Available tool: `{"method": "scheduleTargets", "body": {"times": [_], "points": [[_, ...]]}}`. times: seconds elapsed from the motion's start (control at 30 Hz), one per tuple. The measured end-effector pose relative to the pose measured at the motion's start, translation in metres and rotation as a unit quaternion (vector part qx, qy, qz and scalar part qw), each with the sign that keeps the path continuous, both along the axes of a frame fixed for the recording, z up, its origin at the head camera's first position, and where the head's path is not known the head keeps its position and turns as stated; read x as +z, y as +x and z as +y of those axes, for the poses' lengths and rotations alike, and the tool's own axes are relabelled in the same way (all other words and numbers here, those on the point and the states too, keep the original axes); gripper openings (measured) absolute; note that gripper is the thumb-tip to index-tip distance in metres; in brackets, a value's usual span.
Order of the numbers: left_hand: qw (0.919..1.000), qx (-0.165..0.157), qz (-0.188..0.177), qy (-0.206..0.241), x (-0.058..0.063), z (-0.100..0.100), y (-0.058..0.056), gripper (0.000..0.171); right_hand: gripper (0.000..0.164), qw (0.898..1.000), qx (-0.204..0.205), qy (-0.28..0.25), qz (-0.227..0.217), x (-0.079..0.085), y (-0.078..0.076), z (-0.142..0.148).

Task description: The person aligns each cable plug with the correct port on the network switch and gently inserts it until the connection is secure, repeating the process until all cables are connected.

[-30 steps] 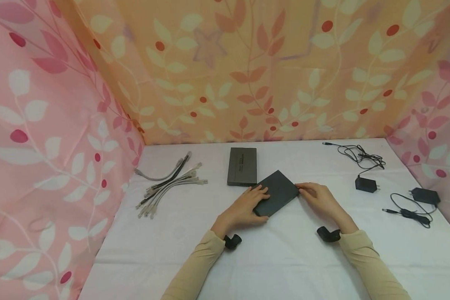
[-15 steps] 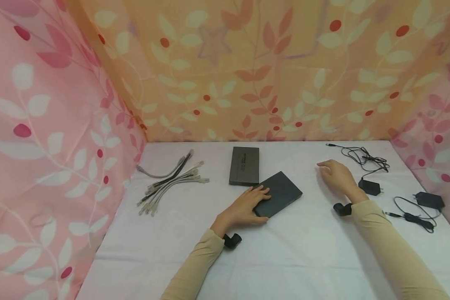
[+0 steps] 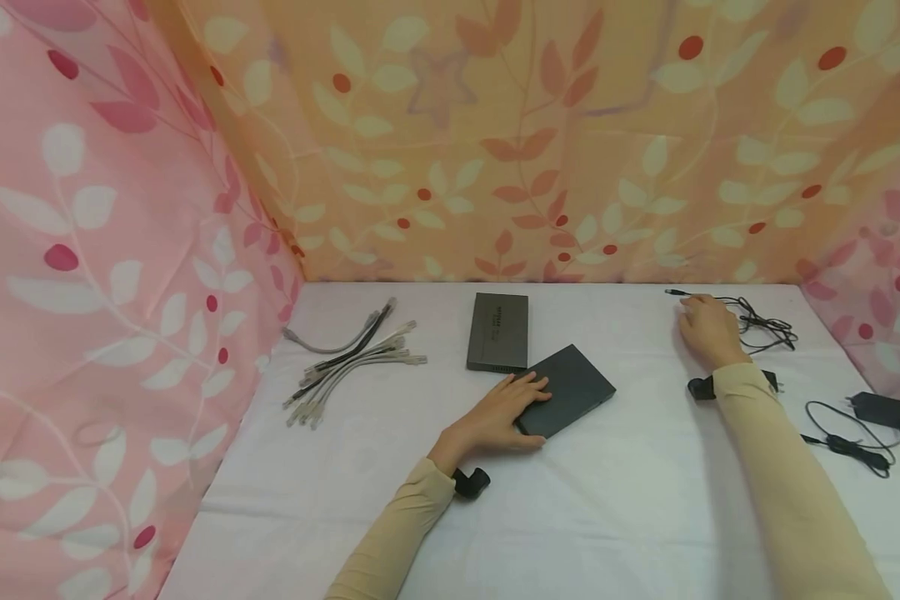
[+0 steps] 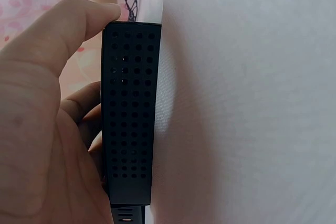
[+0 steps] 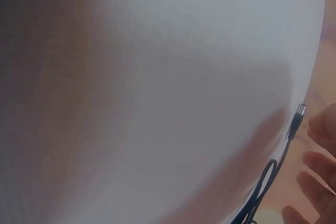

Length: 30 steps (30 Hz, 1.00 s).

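My left hand [image 3: 487, 421] rests on the near corner of a dark, flat network switch [image 3: 572, 390], fingers stretched over its top. In the left wrist view the thumb lies at the end of the switch's perforated side [image 4: 131, 108]. My right hand [image 3: 708, 333] is over the far right of the table, beside a coiled black power cord [image 3: 771, 330]. The cord's barrel plug [image 5: 297, 121] lies just beyond the loosely spread fingertips in the right wrist view. The cord's adapter [image 3: 771, 380] is mostly hidden behind my right wrist.
Another network switch [image 3: 497, 332] lies behind the first, their corners close together. Several grey and black network cables [image 3: 356, 358] lie at left. A second power adapter [image 3: 881, 410] with its bundled cord is at the right edge. Patterned curtains [image 3: 435, 167] stand behind and beside the white table.
My right hand has left the right corner of the near switch and moved right and away to the coiled cord. The left hand stays on the switch. The head view has shifted slightly.
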<state>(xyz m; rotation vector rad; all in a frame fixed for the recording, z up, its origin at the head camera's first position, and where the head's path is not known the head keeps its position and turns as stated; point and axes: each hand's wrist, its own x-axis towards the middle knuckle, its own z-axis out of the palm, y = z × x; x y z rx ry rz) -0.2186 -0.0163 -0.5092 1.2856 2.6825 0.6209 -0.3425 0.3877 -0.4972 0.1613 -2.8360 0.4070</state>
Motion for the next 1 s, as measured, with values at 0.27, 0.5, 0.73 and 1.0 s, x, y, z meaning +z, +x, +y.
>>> {"method": "scheduleTargets", "body": {"times": [0.27,0.5,0.73,1.0], "points": [[1.0000,0.002,0.002,-0.003,-0.002,0.000,-0.002,0.069,0.052,0.991,-0.018,0.022,-0.131,-0.001,-0.004,0.009],[1.0000,0.004,-0.001,-0.003,-0.001,0.000,0.001,0.068,0.060,0.977,-0.050,0.009,-0.205,-0.003,-0.001,0.014],[1.0000,0.005,-0.002,-0.006,-0.002,0.000,0.001,0.069,0.057,0.980,-0.042,0.020,-0.193,-0.001,-0.002,0.014],[1.0000,0.003,-0.003,-0.008,0.000,0.000,0.001,0.068,0.061,0.983,-0.020,0.027,-0.182,-0.004,-0.012,0.024]]}}
